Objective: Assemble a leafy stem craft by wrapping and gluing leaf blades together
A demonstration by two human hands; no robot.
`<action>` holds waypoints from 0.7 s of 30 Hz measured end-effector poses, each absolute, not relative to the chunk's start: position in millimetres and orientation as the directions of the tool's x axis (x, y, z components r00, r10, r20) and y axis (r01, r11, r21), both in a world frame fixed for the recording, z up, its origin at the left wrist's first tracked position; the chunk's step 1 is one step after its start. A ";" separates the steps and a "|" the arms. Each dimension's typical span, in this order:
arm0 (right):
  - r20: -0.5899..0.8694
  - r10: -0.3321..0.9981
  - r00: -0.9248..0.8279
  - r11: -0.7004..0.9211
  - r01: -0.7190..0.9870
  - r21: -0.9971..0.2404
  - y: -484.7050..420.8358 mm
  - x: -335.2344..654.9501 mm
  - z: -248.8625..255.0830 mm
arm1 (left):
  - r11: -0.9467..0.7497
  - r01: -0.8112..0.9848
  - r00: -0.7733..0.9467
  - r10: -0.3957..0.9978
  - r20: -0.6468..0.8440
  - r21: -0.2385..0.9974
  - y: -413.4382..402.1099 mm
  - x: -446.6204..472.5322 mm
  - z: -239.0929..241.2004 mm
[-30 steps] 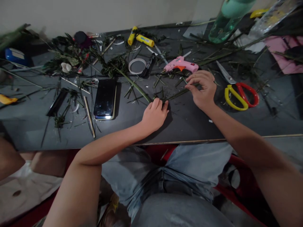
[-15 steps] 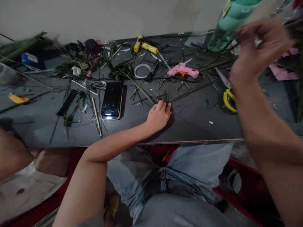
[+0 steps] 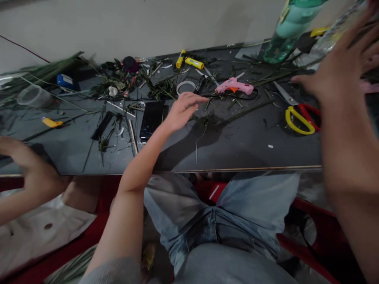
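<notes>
My left hand (image 3: 184, 109) is raised over the table with its fingers stretched out and nothing visible in them. Beneath and beside it are a dark phone (image 3: 151, 121), a green stem (image 3: 247, 113) and a thin pale strand (image 3: 196, 148). My right hand (image 3: 345, 69) reaches to the far right, thumb and fingers spread, close to a clear plastic bag (image 3: 314, 57). By its wrist lie scissors (image 3: 299, 119) with one yellow and one red handle, partly covered by my forearm. A pink glue gun (image 3: 233, 85) rests between the hands.
A green bottle (image 3: 284, 35) stands by the wall. Yellow glue tubes (image 3: 194, 63), a ring of white tape (image 3: 186, 86), a plastic tub (image 3: 34, 96), a yellow cutter (image 3: 52, 122) and leaf scraps litter the table (image 3: 237, 154). Another person's arm (image 3: 35, 173) is at the left.
My left hand has lifted off the green stem and moved up and left. My right hand has moved right and spread its fingers, uncovering more of the scissors. The other person's arm has shifted.
</notes>
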State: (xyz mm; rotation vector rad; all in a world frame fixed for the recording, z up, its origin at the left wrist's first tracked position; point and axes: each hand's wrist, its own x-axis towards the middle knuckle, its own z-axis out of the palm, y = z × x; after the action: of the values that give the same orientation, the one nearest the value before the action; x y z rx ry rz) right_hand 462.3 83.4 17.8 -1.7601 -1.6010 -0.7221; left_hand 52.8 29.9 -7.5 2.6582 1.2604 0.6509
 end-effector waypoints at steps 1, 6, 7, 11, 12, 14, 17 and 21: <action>0.704 0.701 0.117 -0.043 0.992 -0.122 69.0 441.8 10.0 | -0.687 0.651 0.600 0.726 0.337 0.323 40.5 41.5 -7.2; 0.442 0.711 -0.547 0.648 0.754 -0.108 5.5 331.4 -34.0 | -0.824 0.432 0.751 0.554 0.359 0.368 55.2 20.6 -26.2; 0.396 0.668 -0.630 0.711 0.697 -0.092 1.0 315.2 -42.7 | -0.811 0.440 0.735 0.572 0.364 0.385 53.4 22.0 -29.9; 0.410 0.567 -0.714 0.800 0.595 -0.069 6.7 281.1 -62.9 | -0.715 0.513 0.540 0.699 0.469 0.475 49.0 25.8 -32.4; 0.409 0.549 -0.729 0.817 0.572 -0.077 10.1 278.5 -63.7 | -0.701 0.518 0.498 0.713 0.494 0.489 49.2 25.3 -30.9; 0.415 0.538 -0.734 0.833 0.539 -0.127 14.7 277.3 -60.5 | -0.704 0.508 0.489 0.710 0.507 0.496 49.6 24.9 -27.7; 0.496 0.603 -0.624 0.793 0.538 -0.286 13.1 280.0 -44.5 | -0.733 0.425 0.594 0.668 0.448 0.531 43.7 32.2 -24.9; 0.449 0.760 -0.469 0.643 0.449 -0.620 5.9 285.6 -3.7 | -0.554 0.363 0.538 0.781 0.317 0.749 19.7 58.2 -13.8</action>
State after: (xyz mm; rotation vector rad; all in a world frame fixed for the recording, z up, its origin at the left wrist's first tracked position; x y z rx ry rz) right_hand 285.6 5.9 -3.7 -0.9375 -2.1359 0.5498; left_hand 58.2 19.7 -13.8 2.1519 0.9209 0.8672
